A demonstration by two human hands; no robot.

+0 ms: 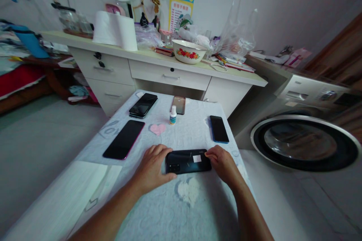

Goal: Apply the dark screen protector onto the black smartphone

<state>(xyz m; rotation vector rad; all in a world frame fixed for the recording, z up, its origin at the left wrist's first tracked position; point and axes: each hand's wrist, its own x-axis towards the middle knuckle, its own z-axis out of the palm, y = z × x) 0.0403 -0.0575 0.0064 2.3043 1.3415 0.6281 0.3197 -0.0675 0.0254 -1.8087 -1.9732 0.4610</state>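
Observation:
A dark smartphone (186, 162) lies back up across the cloth, its camera block at the left end and a small white square (197, 158) on its back. Gripping the left end is my left hand (152, 165), with the thumb along the near edge and the fingers at the far edge. My right hand (222, 162) is closed at the right end, fingertips pinched on the far right corner; whether they hold anything besides the phone is too small to tell. A small white bottle with a blue label (172, 116) stands beyond the phone.
On the cloth-covered table (158, 211) lie a pink-edged phone (124, 139), stacked dark phones (143, 104), a blue-edged phone (219, 129) and a brownish clear phone case or phone (179, 104). Behind are a desk (169, 73) and a flowered bowl (189, 52); a washing machine (296, 90) stands right.

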